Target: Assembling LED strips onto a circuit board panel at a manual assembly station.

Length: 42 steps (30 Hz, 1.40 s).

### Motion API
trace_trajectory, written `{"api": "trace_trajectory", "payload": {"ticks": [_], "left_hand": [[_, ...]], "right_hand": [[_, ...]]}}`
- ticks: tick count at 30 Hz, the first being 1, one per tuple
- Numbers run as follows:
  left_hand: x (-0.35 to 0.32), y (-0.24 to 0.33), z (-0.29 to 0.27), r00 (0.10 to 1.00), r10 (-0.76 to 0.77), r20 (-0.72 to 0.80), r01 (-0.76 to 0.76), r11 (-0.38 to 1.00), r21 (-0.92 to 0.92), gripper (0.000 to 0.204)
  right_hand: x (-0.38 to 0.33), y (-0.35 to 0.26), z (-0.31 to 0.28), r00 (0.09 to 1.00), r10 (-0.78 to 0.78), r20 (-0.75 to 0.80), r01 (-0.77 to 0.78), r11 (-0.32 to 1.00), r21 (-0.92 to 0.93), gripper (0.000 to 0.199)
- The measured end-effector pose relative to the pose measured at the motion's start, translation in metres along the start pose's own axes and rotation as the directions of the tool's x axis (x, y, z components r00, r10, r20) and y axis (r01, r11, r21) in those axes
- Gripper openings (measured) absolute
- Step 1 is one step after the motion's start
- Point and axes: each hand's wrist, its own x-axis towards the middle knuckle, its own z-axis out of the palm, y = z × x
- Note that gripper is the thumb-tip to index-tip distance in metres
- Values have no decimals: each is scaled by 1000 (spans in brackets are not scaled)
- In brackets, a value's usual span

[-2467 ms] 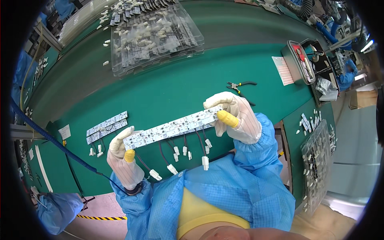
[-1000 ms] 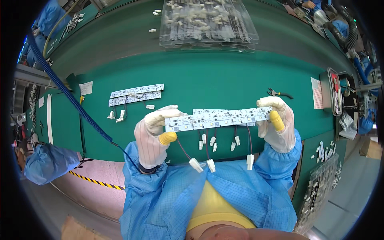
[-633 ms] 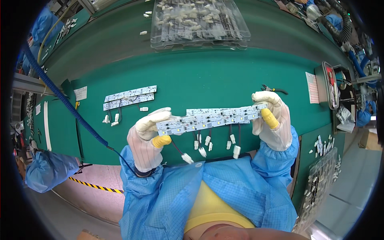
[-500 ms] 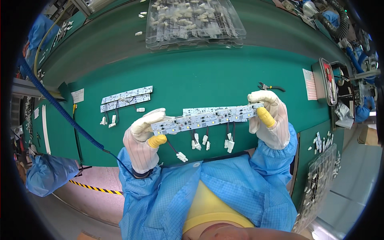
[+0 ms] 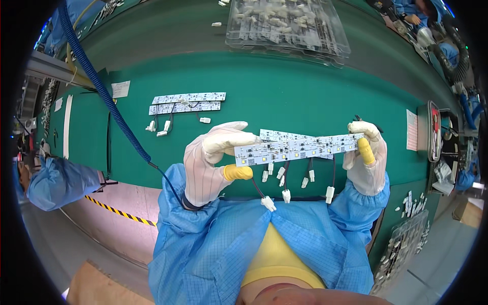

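Between my hands is a white LED circuit board (image 5: 297,151), its face with yellow-white LEDs and small black parts turned toward me. My left hand (image 5: 216,155), in a striped white glove with a yellow thumb cover, pinches the board's left end. Gloved likewise, my right hand (image 5: 367,155) grips the right end between thumb and fingers. Dark leads with white connectors (image 5: 268,204) dangle below. Behind the held board, another LED board (image 5: 277,134) shows partly; the rest of it is hidden. Dark-handled cutters (image 5: 359,118) peek out behind my right hand.
Two LED boards (image 5: 189,97) with leads lie on the green mat (image 5: 284,91) at left. A clear tray (image 5: 287,48) of wired parts stands at the back. At right are a metal box (image 5: 429,132) and another tray (image 5: 401,254). A blue coiled cord (image 5: 107,94) crosses the left side.
The view has shifted, so the mat's things sit elsewhere in the picture. Both hands still hold the board, which now lies closer to level. My left fingers are straighter along its end.
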Motion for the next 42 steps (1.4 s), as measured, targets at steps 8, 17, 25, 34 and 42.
{"api": "trace_trajectory", "payload": {"ticks": [8,17,25,34,42], "left_hand": [[5,1,-2,998,58,18,-59,996,65,49],[5,1,-5,992,54,-113,-37,988,152,41],[5,5,-3,978,-120,-170,130,990,48,37],[0,-5,-8,962,-123,-242,97,988,-116,54],[7,-6,-15,917,-293,-269,365,890,275,55]], "right_hand": [[1,1,2,999,-38,-1,38,996,-76,26],[0,-1,2,999,-47,10,46,997,59,33],[-2,-10,3,996,-1,85,12,993,-120,33],[-3,-13,14,992,18,128,-15,1000,-26,33],[-1,-14,11,958,25,285,-36,999,34,34]]}}
